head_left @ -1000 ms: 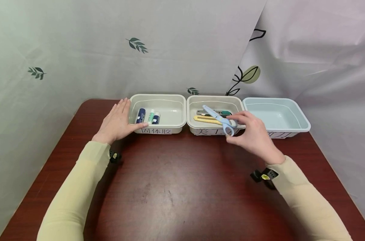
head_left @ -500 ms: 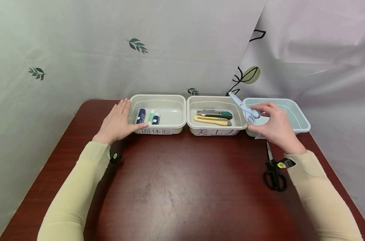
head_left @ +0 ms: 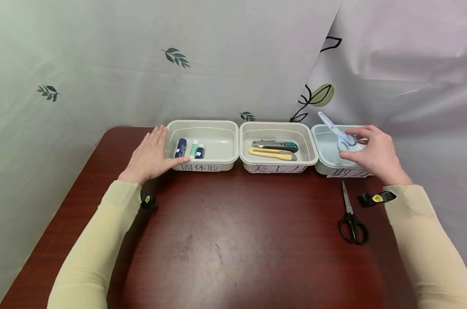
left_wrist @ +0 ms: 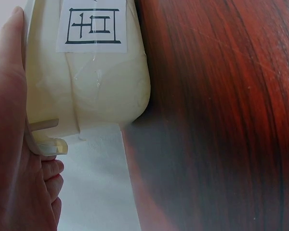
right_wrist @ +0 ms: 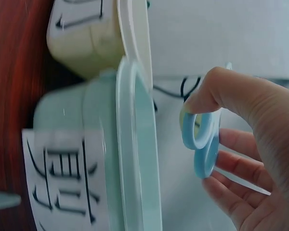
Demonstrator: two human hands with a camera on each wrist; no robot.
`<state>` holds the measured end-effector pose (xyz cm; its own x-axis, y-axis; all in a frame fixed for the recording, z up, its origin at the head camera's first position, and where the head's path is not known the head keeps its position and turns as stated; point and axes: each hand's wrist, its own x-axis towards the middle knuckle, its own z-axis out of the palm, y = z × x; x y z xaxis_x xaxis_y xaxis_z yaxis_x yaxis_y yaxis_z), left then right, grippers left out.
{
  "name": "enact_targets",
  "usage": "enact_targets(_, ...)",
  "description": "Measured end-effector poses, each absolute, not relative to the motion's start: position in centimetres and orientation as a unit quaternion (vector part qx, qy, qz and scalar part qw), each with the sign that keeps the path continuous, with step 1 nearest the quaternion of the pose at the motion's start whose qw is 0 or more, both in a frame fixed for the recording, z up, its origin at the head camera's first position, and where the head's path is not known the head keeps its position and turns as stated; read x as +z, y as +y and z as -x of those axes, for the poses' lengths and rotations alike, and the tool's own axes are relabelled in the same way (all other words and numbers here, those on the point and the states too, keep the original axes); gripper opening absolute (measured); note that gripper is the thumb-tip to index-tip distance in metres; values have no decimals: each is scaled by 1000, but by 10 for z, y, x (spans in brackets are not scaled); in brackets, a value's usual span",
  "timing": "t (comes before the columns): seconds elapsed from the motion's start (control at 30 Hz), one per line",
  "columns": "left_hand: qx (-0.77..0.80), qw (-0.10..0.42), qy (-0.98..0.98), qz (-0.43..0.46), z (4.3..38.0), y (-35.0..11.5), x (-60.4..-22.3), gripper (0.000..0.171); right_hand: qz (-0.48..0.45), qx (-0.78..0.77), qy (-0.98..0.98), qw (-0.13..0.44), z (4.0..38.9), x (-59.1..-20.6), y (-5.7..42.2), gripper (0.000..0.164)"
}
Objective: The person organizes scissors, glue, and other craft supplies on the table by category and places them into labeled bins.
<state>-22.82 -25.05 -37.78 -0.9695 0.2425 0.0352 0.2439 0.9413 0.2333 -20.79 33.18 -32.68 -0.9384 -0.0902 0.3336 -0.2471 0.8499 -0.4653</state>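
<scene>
Light blue scissors are pinched by their handle loops between the thumb and fingers of my right hand, over the light blue bin. In the right wrist view the blue handle loops show above the bin's rim, the blades mostly hidden. My left hand rests with straight fingers on the left corner of the left cream bin, thumb along its front rim. Black-handled scissors lie on the table below the blue bin, tips pointing away from me.
Several glue sticks lie in the left bin. The middle bin holds a yellow utility knife and a green-grey one. All three bins stand in a row on the dark red table, before a patterned cloth.
My right hand has carried the light blue scissors rightward from over the middle bin to over the blue bin, uncovering the black-handled scissors on the table. The left hand has stayed put.
</scene>
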Motion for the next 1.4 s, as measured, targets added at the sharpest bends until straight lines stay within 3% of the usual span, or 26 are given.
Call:
enact_targets(0.5,-115,3,-985,127,230,-252,-379,126,-102,189,-975,51,229,-334,375,55)
enact_targets(0.7,-117,3,-985,126,230,-251,-379,127,-97,185,-978,15,235,-339,381,74)
enact_targets(1.4,-116,8,-985,129,230,-252,-380,126,-38,244,-966,76,218,-331,371,78)
